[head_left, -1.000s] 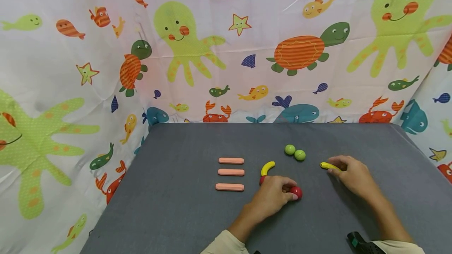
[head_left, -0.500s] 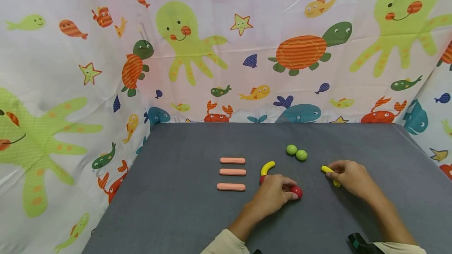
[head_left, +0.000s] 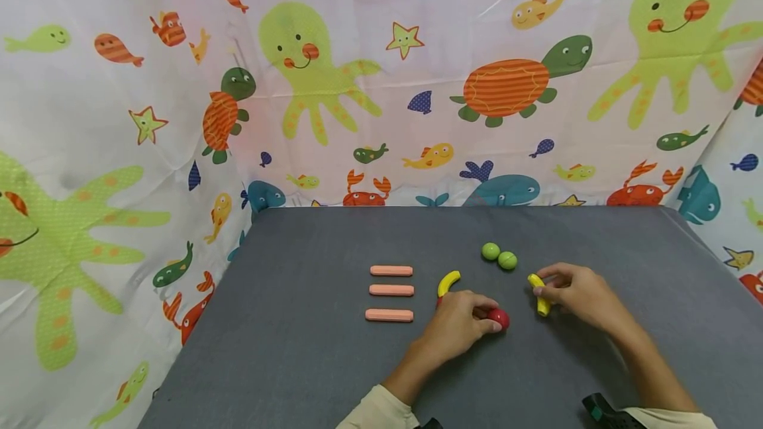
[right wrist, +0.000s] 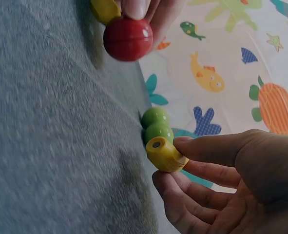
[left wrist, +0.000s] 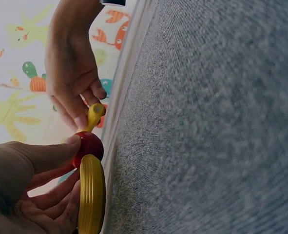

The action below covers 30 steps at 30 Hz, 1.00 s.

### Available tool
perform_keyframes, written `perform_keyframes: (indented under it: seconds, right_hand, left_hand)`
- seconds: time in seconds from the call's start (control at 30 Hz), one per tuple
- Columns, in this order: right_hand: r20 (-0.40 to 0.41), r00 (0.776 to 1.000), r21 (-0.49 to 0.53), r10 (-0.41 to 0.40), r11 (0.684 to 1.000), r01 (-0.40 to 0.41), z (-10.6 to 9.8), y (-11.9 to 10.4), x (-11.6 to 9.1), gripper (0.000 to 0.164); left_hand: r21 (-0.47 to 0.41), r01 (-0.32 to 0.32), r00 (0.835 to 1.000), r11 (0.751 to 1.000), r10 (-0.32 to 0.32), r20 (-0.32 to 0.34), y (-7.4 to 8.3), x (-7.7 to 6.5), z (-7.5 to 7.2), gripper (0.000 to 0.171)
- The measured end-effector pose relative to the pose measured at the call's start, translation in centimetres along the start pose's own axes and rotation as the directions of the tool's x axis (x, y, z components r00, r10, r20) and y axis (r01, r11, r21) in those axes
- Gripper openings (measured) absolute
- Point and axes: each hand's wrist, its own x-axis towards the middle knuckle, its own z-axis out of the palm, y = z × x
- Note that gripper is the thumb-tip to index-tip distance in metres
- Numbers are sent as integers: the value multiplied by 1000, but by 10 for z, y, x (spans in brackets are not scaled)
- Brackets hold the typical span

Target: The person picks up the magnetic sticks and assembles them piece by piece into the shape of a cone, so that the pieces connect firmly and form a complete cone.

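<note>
Thumb and fingers of my left hand (head_left: 454, 324) pinch a glossy red ball (head_left: 498, 318). A yellow curved piece (left wrist: 91, 195) sits against this ball in the left wrist view; from the head it is hidden by the hand. Beyond the knuckles a banana-shaped yellow piece (head_left: 448, 282) shows, with a bit of red at its lower end. To the right, my right hand (head_left: 587, 293) pinches another yellow curved piece (head_left: 540, 296) between thumb and fingers, a little apart from the ball. A round hole shows in its end in the right wrist view.
Three pink ridged sticks (head_left: 390, 290) lie in a column left of the left hand. Two green balls (head_left: 499, 256) sit side by side farther back. A printed sea-animal curtain (head_left: 369, 118) hangs behind the grey table (head_left: 286, 349).
My right hand has turned its yellow piece from pointing sideways to nearly front-to-back and brought it left, closer to the red ball. The left hand has barely moved.
</note>
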Motion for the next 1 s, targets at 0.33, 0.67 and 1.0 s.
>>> perform_keyframes:
  seconds: [0.33, 0.67, 1.0]
  right_hand:
    - [28, 1000, 66, -11, 998, 9, 15, -13, -1, 43]
    - [60, 998, 120, -11, 993, 4, 25, -17, -1, 47]
    - [55, 998, 156, 7, 988, -15, 29, -20, -2, 48]
  left_hand:
    - [-8, 10, 1000, 1000, -10, 6, -1, 0, -1, 28]
    - [17, -3, 1000, 1000, 3, 8, -1, -1, 1, 30]
    - [25, -6, 1000, 1000, 6, 10, -1, -1, 1, 28]
